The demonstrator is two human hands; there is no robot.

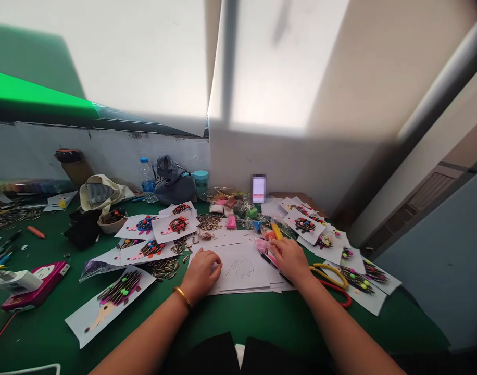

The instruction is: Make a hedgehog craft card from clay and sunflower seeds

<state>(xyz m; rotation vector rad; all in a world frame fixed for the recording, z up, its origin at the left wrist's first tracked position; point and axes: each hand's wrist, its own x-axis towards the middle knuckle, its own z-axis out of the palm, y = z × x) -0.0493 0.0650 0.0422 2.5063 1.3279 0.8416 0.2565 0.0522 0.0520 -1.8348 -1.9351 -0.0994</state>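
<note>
Lower ctr, the L hand (201,273) lies loosely curled at the left edge of the hedgehog drawing (240,280) (bare outline, no seeds on it). Right of ctr, the R hand (290,256) is by the pink clay packet (261,244); can't tell if either grip's closed.

No wording, brand or number can be read for certain: the blue label (148,186) on the water bottle (145,170) and the lit screen (258,188) of the upright phone (253,179) are too small and blurred, and a faint mark (248,158) on the pale panel (301,161) resembles a "3" but is unclear
</note>
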